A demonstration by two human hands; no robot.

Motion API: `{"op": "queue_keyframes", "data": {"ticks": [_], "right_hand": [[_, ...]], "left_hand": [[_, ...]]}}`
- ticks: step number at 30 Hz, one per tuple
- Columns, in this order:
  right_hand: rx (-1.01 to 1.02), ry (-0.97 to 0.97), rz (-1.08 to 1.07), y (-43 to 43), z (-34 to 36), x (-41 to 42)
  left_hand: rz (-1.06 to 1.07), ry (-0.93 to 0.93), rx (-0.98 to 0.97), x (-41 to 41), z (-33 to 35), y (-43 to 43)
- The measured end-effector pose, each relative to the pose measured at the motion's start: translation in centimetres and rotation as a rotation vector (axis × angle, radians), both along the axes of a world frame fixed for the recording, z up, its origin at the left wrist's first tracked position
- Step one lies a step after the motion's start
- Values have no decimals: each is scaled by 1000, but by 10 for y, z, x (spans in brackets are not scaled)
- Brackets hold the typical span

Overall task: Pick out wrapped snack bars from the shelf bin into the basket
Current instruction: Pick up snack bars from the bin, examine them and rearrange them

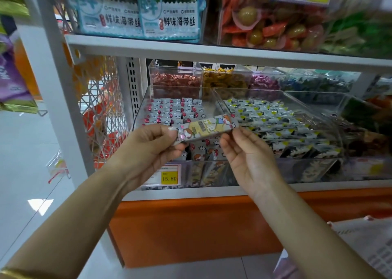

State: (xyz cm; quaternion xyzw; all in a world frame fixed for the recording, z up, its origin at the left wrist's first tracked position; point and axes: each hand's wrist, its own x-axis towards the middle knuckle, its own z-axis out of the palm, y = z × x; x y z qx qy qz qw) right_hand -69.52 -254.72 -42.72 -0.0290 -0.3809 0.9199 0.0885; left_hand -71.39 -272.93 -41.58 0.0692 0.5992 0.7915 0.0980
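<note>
A wrapped snack bar (206, 128) with a cartoon print is held level in front of the shelf. My left hand (148, 149) pinches its left end. The fingertips of my right hand (246, 155) pinch its right end. Behind it a clear shelf bin (146, 100) holds several more bars of the same kind with red and white wrappers. The basket (369, 242) shows at the lower right as a pale meshed edge, mostly out of frame.
A second clear bin (282, 119) to the right holds grey and yellow wrapped bars. Bins of small candies stand behind. A yellow price tag (169, 178) reads 15.80. The upper shelf (212, 51) carries seaweed packs. White wire mesh (99, 113) is at the left.
</note>
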Motion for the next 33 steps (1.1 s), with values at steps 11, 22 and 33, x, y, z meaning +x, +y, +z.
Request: {"op": "queue_keyframes", "data": {"ticks": [11, 22, 33], "right_hand": [[252, -13, -75, 7, -4, -4], [596, 182, -79, 5, -8, -2], [824, 155, -198, 5, -8, -1]], "left_hand": [[30, 290, -361, 0, -1, -1], [23, 145, -130, -4, 3, -5], [49, 357, -370, 2, 3, -2]]}}
